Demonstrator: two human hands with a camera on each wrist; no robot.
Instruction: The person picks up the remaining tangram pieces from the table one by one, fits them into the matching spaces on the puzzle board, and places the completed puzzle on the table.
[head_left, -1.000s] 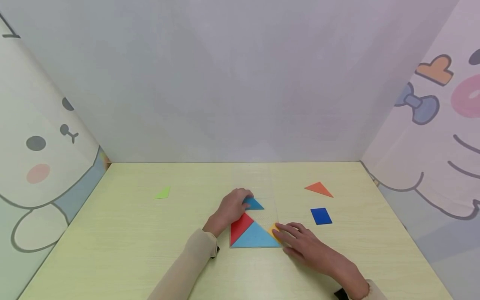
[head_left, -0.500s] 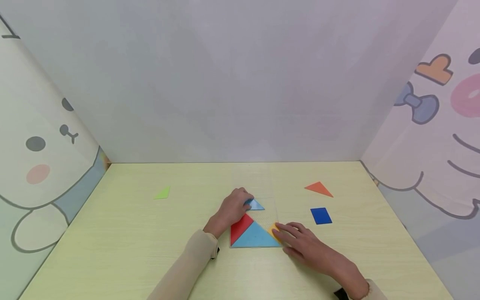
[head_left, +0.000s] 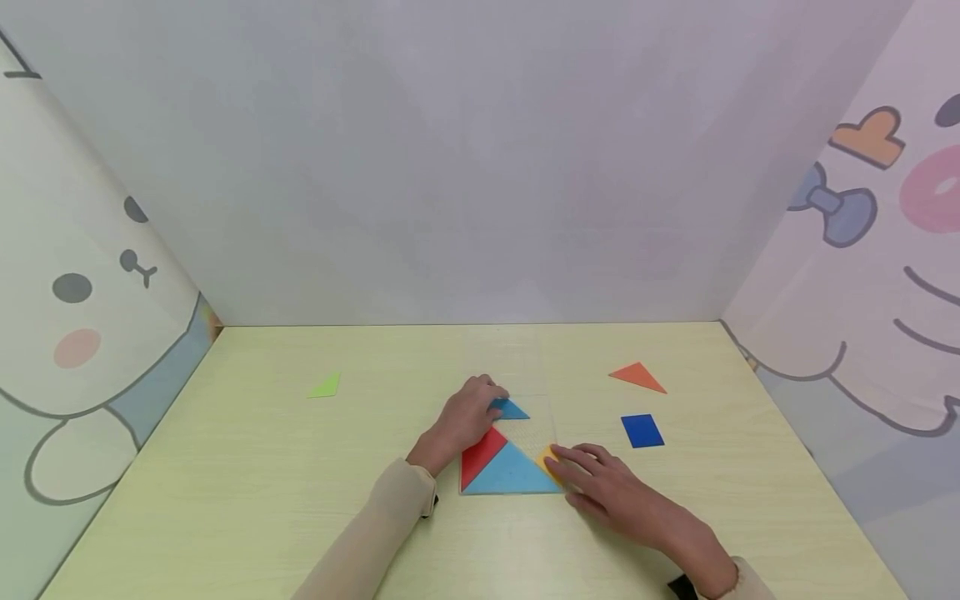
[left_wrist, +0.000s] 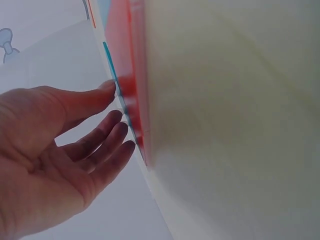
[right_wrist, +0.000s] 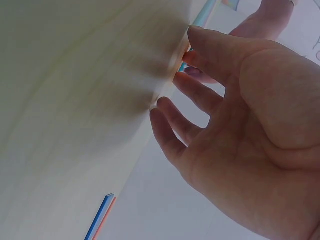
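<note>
My left hand (head_left: 459, 417) is at a blue triangular tangram piece (head_left: 513, 409), thumb and fingertips pinching its left part. In the left wrist view the piece's thin teal edge (left_wrist: 110, 59) shows at the thumb tip, along a red piece (left_wrist: 119, 35). Below it in the head view, a red triangle (head_left: 482, 458) and a large light-blue triangle (head_left: 512, 473) lie side by side in a clear tray (head_left: 557, 427). My right hand (head_left: 617, 493) rests its fingertips on a yellow piece (head_left: 548, 458) at the tray's right, mostly covered by the fingers.
A green piece (head_left: 326, 386) lies far left on the pale wooden table (head_left: 225, 467). To the right lie an orange triangle (head_left: 638, 377) and a dark-blue square-like piece (head_left: 642, 432). A grey wall (head_left: 480, 167) stands behind the table.
The blue triangle looked pale with glare half a second ago and is plain blue now, its tilt slightly changed. Both hands have stayed almost in place.
</note>
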